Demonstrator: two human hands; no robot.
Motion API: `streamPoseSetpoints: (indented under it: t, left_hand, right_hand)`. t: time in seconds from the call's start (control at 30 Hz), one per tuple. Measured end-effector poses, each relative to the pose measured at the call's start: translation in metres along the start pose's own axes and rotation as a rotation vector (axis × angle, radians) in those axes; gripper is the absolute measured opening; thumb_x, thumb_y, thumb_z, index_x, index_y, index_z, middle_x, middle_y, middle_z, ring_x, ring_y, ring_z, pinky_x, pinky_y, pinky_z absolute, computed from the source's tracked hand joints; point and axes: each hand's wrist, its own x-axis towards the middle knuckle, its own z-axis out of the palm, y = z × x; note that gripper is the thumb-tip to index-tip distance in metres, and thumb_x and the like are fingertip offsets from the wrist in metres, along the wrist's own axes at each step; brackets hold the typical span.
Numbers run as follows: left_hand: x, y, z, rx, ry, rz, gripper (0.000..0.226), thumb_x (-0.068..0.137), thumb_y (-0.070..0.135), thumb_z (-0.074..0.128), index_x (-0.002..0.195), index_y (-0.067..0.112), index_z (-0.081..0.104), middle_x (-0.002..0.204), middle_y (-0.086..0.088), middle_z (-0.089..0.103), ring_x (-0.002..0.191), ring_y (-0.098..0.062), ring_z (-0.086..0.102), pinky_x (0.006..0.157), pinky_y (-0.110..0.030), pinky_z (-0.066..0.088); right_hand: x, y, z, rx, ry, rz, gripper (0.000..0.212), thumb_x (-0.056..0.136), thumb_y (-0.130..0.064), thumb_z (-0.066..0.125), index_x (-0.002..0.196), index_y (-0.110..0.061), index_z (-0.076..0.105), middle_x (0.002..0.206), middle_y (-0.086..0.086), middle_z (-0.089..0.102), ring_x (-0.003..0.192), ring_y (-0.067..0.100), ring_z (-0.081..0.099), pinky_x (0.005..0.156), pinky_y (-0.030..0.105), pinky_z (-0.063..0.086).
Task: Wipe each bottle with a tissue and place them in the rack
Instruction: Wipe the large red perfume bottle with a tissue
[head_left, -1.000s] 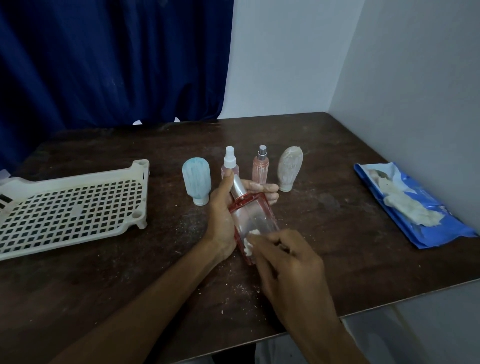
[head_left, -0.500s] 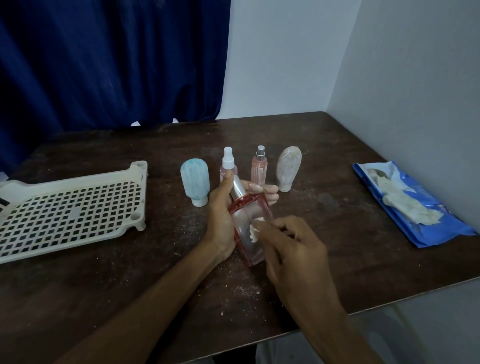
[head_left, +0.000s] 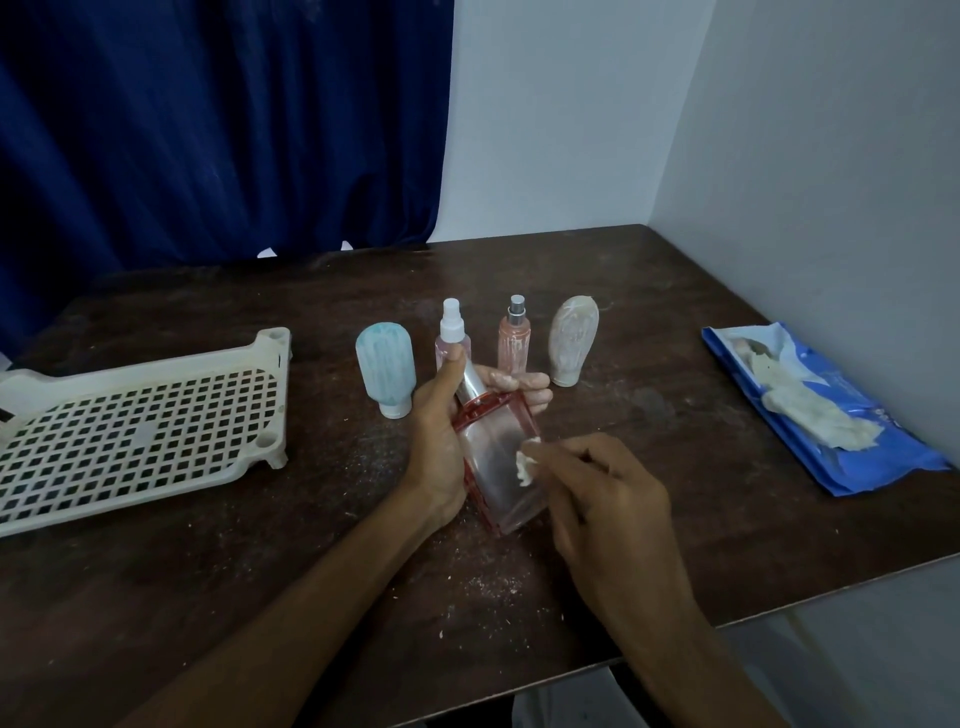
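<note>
Five bottles are out on the dark desk (head_left: 675, 525). Four stand upright in a row near its middle: a pale blue bottle (head_left: 385, 364), a white-capped pink spray bottle (head_left: 451, 332), a silver-capped pink spray bottle (head_left: 514, 345) and a beige bottle (head_left: 574, 340), all streaked with white dust. The fifth, a clear bottle with red shoulders (head_left: 493, 457), is tilted just in front of that row, its silver neck pointing away from the person; whether its base touches the desk I cannot tell. The left grip (head_left: 441, 431) is wrapped round its upper part, thumb along the neck, fingers curled behind. The right grip (head_left: 608, 499) pinches a small wad of white tissue (head_left: 524, 465) and presses it against the bottle's right edge. A cream rack (head_left: 156, 370) with a grid floor sits well apart at the left. A blue tissue pack (head_left: 878, 457) lies by the wall at the right, crumpled tissue on top. White crumbs speckle the desk near the hands.
</note>
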Motion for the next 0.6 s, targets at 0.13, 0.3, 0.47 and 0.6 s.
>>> streamPoseSetpoints:
  t: [0.13,0.3,0.47,0.6]
  left_hand:
    - [0.001,-0.001,-0.001,0.014,-0.012,0.01,0.053,0.089,0.049,0.053,0.078,-0.003,0.061,0.104,-0.035,0.068,0.099,-0.041,0.069,0.088,-0.044,0.057]
    - [0.002,-0.002,-0.004,0.0,-0.009,-0.01,0.053,0.089,0.051,0.054,0.076,0.002,0.064,0.104,-0.033,0.068,0.1,-0.04,0.068,0.095,-0.05,0.052]
    - [0.0,0.0,0.0,-0.005,0.011,-0.014,0.054,0.095,0.046,0.042,0.08,-0.002,0.06,0.102,-0.032,0.069,0.098,-0.039,0.07,0.087,-0.043,0.057]
    - [0.0,0.001,0.001,0.0,0.008,-0.012,0.053,0.093,0.046,0.044,0.081,-0.003,0.06,0.103,-0.035,0.067,0.098,-0.041,0.069,0.084,-0.041,0.058]
  right_hand:
    - [0.017,0.014,0.0,0.033,0.016,0.081,0.018,0.086,-0.003,0.072,0.1,-0.013,0.078,0.09,-0.001,0.067,0.073,0.004,0.059,0.066,0.011,0.048]
    - [0.022,0.005,0.007,0.058,0.032,0.02,0.013,0.089,-0.008,0.067,0.097,-0.011,0.077,0.093,-0.001,0.067,0.078,0.005,0.06,0.068,0.011,0.048]
    - [0.003,-0.012,0.006,0.095,-0.013,-0.064,0.03,0.093,-0.028,0.051,0.1,-0.015,0.077,0.095,0.0,0.066,0.081,0.011,0.062,0.063,0.024,0.055]
    - [0.009,-0.006,0.001,0.003,0.072,-0.075,0.018,0.088,-0.018,0.061,0.092,-0.012,0.078,0.087,0.001,0.068,0.075,0.014,0.063,0.057,0.029,0.056]
